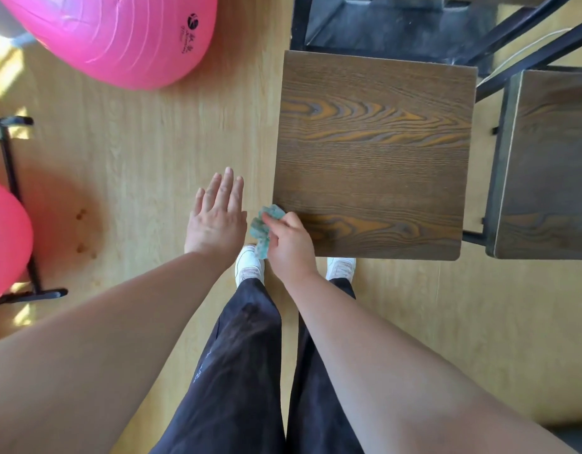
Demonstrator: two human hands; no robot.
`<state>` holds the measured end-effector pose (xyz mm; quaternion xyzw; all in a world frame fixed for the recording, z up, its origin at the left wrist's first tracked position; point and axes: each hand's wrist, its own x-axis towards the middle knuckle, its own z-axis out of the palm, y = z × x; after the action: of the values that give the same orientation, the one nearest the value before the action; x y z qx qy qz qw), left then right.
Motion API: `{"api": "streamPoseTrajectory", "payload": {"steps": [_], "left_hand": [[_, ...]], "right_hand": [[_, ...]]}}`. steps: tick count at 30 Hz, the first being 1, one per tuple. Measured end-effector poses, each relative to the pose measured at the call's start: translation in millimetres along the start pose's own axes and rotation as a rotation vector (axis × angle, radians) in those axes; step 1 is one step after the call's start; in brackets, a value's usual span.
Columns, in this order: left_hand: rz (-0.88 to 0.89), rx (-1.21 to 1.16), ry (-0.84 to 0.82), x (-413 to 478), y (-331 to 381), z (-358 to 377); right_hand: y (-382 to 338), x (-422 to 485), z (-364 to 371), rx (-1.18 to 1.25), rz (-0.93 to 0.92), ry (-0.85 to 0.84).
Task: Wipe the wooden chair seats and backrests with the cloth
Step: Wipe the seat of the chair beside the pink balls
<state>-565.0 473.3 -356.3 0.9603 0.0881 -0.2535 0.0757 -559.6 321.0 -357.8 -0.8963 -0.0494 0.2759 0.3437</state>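
Observation:
A dark wooden chair seat (374,152) with strong grain lies directly below me, right of centre. My right hand (291,247) is closed around a crumpled teal cloth (265,226) at the seat's near left corner. The cloth hangs partly off the seat's left edge. My left hand (217,214) hovers flat over the floor just left of the cloth, fingers spread, holding nothing. A second wooden seat (548,165) stands at the right edge of the view. No backrest can be made out.
Black metal frames (525,37) and a dark surface lie beyond the seats. A large pink exercise ball (119,34) sits at the top left and another pink ball (4,237) in a black stand at the left. My legs and white shoes stand at the seat's near edge.

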Motion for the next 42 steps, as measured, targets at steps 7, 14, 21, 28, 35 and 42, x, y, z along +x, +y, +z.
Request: {"api": "streamPoseTrajectory", "payload": {"steps": [7, 14, 21, 28, 35, 42], "left_hand": [[0.044, 0.009, -0.005, 9, 49, -10], [0.122, 0.006, 0.025, 25, 127, -12], [0.201, 0.06, 0.023, 37, 200, 0], [0.208, 0.119, 0.004, 47, 228, 5], [0.17, 0.094, 0.01, 61, 229, -1], [0.089, 0.019, 0.058, 76, 209, -10]], "right_hand": [[43, -10, -58, 0.089, 0.118, 0.234], [131, 3, -166, 0.11, 0.346, 0.45], [197, 28, -231, 0.19, 0.49, 0.533], [213, 44, -237, 0.142, 0.475, 0.485], [207, 54, -236, 0.077, 0.458, 0.488], [187, 83, -236, 0.017, 0.453, 0.473]]}}
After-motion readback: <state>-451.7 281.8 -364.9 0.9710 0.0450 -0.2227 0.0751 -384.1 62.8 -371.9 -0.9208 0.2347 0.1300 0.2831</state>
